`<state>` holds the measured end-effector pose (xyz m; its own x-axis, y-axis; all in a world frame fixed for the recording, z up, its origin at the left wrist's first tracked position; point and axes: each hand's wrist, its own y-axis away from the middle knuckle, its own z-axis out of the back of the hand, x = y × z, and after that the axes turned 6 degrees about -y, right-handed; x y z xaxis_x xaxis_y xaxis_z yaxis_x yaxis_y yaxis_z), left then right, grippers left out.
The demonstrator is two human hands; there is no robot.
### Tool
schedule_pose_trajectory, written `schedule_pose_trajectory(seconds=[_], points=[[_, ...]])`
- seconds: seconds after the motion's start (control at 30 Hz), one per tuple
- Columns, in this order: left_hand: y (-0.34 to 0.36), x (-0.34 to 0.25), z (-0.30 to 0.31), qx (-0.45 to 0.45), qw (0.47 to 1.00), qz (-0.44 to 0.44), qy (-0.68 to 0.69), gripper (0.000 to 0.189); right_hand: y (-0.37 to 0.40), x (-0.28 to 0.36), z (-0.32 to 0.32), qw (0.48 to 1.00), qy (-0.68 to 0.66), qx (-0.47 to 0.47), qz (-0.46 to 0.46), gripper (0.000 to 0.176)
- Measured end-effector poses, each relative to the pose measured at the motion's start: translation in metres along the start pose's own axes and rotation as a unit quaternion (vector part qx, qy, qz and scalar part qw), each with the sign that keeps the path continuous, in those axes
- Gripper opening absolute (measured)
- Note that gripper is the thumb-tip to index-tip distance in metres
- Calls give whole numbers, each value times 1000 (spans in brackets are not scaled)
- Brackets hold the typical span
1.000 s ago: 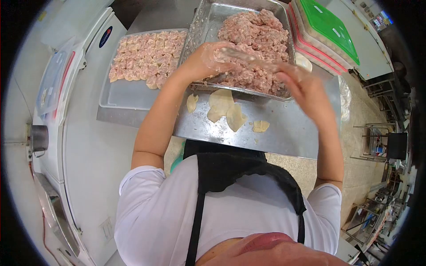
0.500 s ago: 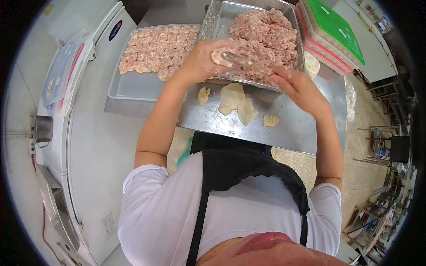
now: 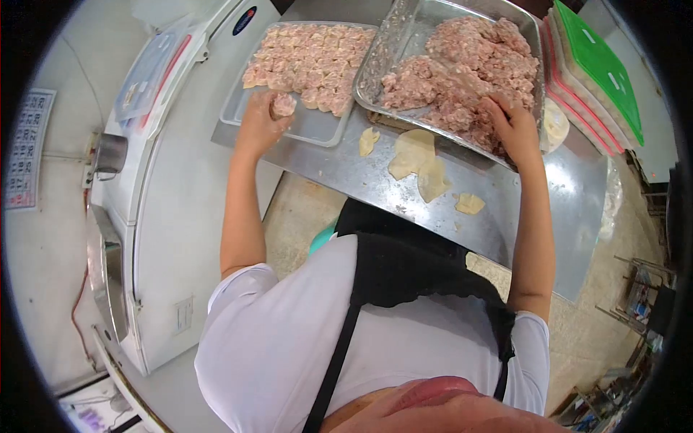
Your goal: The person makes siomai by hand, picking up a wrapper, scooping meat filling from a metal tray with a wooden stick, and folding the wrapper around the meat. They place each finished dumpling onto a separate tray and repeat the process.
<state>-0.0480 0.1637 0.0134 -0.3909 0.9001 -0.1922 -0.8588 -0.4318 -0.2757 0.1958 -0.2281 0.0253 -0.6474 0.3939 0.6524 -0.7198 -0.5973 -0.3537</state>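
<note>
My left hand [image 3: 263,124] is curled round a filled dumpling [image 3: 284,105] at the lower left of a plastic tray [image 3: 334,135]. Rows of similar dumplings [image 3: 310,61] fill the tray's upper part. My right hand [image 3: 514,126] reaches into the metal pan [image 3: 370,83], its fingers bent against the ground meat [image 3: 476,72]. What those fingers grip, if anything, is hidden. Pale dough wrappers [image 3: 414,155] lie on the metal table below the pan, with smaller pieces [image 3: 469,204] [image 3: 369,141] to either side.
Stacked containers with a green lid [image 3: 599,65] stand right of the pan. Beside them are a round pale item [image 3: 556,125] and a plastic bag [image 3: 612,198]. A white freezer [image 3: 173,238] is at the left, with a metal pot [image 3: 110,154] by it.
My left hand has moved from over the pan to the tray with the dumpling. My right hand has lowered into the meat, and the utensil between the hands no longer shows. The view has shifted.
</note>
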Motion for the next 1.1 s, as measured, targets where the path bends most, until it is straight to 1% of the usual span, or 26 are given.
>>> schedule_pose_trajectory(seconds=[0.03,0.07,0.13,0.17,0.23,0.27,0.33,0.47,0.5,0.53,0.57,0.6,0.63,0.67,0.7,0.73,0.77,0.8,0.83,0.87,0.9,0.93,1.0,1.03,1.07,1.1], points=[[-3,1,-4,-47,999,-4,3,61,0,3,0,997,-12,12,-69,32],[-7,3,-7,-46,999,-2,-5,61,1,3,0,997,-20,14,-68,32],[-14,-10,-6,-12,991,115,66,78,2,4,0,999,-35,-18,-25,31],[-15,-14,-9,-13,991,117,61,78,3,6,1,998,-47,-22,-22,31],[-18,-21,-16,71,989,99,83,92,3,7,2,998,-54,-24,-34,31],[-19,-21,-16,72,989,99,81,92,4,7,2,997,-56,-24,-47,31],[-18,-25,-15,122,985,97,69,96,4,8,2,997,-61,-25,-46,30],[-27,-22,-24,113,983,123,76,95,4,7,2,998,-62,-21,-24,30],[-32,-22,-28,85,989,106,60,93,4,11,3,998,-59,-20,-25,30],[-36,-22,-31,58,993,88,46,90,4,17,4,997,-51,-6,-57,30],[-37,-19,-36,60,993,88,49,90,4,21,6,995,-41,7,-90,30],[-37,-18,-41,33,998,47,24,87,4,19,4,995,-37,8,-92,30],[-38,-16,-46,4,1000,5,0,84,3,15,2,997,-9,13,-75,31],[-36,-10,-47,5,1000,2,6,84,3,12,1,998,20,18,-59,32],[-31,-6,-42,13,998,-20,55,81,3,13,6,997,27,16,-65,32],[-26,-10,-34,22,993,-44,105,79,2,15,16,996,64,62,-31,34],[-22,-15,-28,26,992,-53,114,79,0,19,28,989,101,108,1,35],[-16,-26,-15,-6,996,-66,56,71,-5,24,43,988,109,105,-9,35],[-9,-36,-2,-37,996,-78,-1,63,-12,31,60,972,199,124,6,37],[-6,-53,9,-31,996,-83,8,63,-18,35,70,947,287,144,23,38],[-5,-77,17,-16,992,-103,74,52,-23,37,72,923,355,148,24,31],[-2,-98,18,-2,983,-121,138,41,-18,38,64,920,361,149,16,31],[8,-132,1,3,934,-254,252,24,-3,39,34,889,391,204,122,19],[12,-148,-10,38,922,-277,269,23,7,60,19,860,441,240,94,14],[17,-161,-22,75,908,-299,285,22,15,72,20,858,445,240,86,14],[19,-168,-35,76,904,-303,290,22,19,85,25,854,447,244,111,15]])
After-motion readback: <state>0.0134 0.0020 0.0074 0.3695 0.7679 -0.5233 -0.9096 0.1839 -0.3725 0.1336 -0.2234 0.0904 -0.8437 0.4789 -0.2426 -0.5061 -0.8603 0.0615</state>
